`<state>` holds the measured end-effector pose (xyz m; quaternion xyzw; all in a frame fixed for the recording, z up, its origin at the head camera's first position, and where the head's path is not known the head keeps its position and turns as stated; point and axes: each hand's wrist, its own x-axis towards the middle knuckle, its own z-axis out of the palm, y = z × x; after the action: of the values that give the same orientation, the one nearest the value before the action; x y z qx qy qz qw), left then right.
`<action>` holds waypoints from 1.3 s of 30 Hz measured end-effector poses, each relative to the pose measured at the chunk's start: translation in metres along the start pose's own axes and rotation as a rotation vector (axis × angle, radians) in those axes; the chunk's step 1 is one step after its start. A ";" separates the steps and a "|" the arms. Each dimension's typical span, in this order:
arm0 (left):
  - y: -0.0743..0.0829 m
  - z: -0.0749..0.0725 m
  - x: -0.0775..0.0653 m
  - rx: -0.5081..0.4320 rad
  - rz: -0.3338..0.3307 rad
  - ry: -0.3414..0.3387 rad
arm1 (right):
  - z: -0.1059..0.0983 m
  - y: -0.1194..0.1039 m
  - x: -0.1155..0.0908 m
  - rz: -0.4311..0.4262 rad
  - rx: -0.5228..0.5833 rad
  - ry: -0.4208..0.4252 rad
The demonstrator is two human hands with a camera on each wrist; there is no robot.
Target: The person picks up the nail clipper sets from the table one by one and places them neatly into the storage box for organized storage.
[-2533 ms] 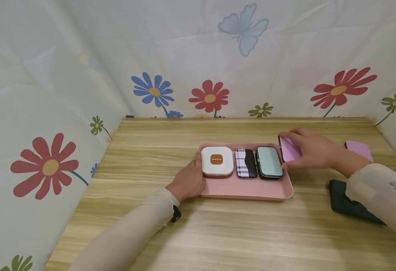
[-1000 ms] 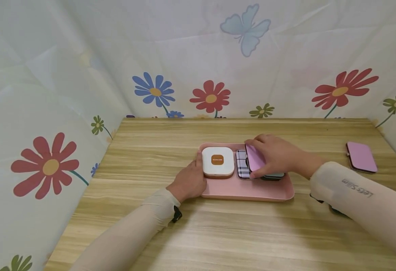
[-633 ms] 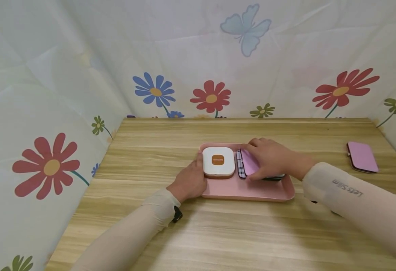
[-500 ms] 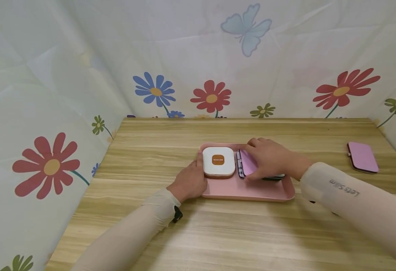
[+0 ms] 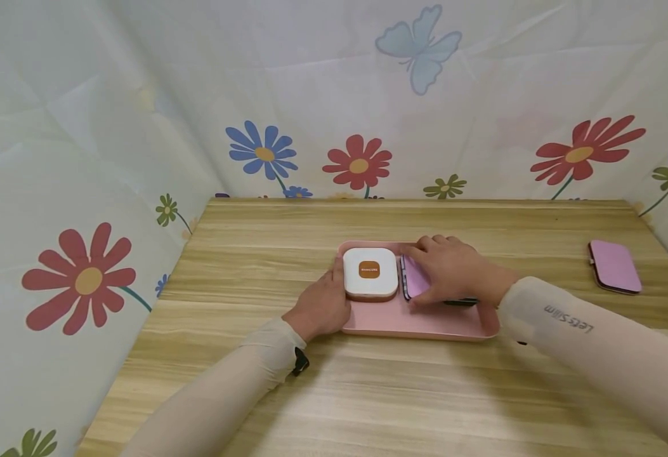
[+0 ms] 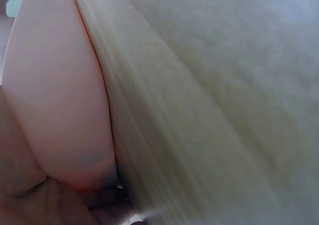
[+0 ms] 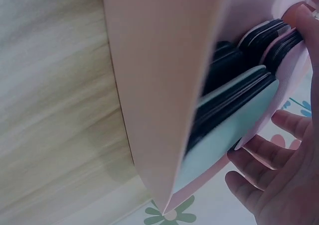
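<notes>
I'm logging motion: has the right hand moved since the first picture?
Yes: the right hand went left across the pink tray, toward the white box.

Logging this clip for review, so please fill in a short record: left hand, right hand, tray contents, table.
Left hand: rests against the left end of the pink tray
Right hand: grips a purple case over the checked case; contact between them unclear
Also in tray: white case with orange label; teal case
Wooden table, right of tray: second purple case
</notes>
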<state>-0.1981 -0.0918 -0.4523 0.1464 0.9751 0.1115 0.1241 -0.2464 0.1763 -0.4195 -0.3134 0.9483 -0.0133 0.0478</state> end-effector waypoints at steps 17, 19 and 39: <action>0.002 -0.003 -0.002 0.003 0.002 0.003 | -0.002 -0.003 0.001 -0.017 -0.041 -0.019; 0.002 -0.003 -0.002 0.006 0.003 0.001 | -0.002 -0.003 0.000 -0.013 -0.040 -0.027; -0.001 0.003 0.001 0.006 0.006 0.014 | 0.003 0.000 -0.003 -0.069 -0.033 0.005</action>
<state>-0.1990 -0.0920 -0.4556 0.1488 0.9758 0.1098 0.1163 -0.2436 0.1782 -0.4222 -0.3469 0.9371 0.0002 0.0398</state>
